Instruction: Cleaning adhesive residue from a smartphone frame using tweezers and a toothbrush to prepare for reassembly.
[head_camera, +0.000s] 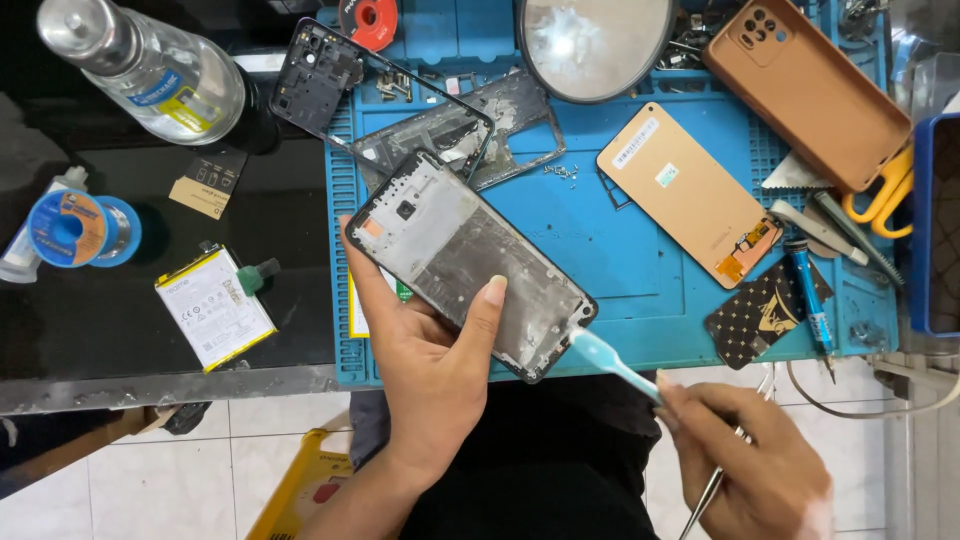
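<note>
While the blue silicone repair mat (640, 290) covers the right half of the bench, a black tabletop (110, 300) fills the left. On the mat's upper right lies a tan phone case (815, 95), camera cut-out up; just left of it sits a round mirror-like lens (595, 40). Below those, a gold-backed display panel (685, 190) lies flat with its flex cable toward the lower right.

Left hand (435, 375) is closed around a stripped phone mid-frame (470, 265), held tilted over the mat's front edge, thumb pressed flat across its grey inner plate, fingers wrapped behind. Right hand (755, 460) grips the handle of a pale blue toothbrush (610, 362); the bristle head touches the frame's lower right corner. Thin metal tweezers (715, 485) also hang from that same fist.

Further frame parts lie near the mat's top left: a black rear housing (318, 75) and a bare metal chassis (500, 125). On the black top: a clear glass bottle (150, 70) on its side, a white phone battery (213, 308), a solder spool (70, 228). At the mat's right edge rest a blue screwdriver (808, 290), yellow-handled scissors (885, 195), and a black patterned card (765, 312)
</note>
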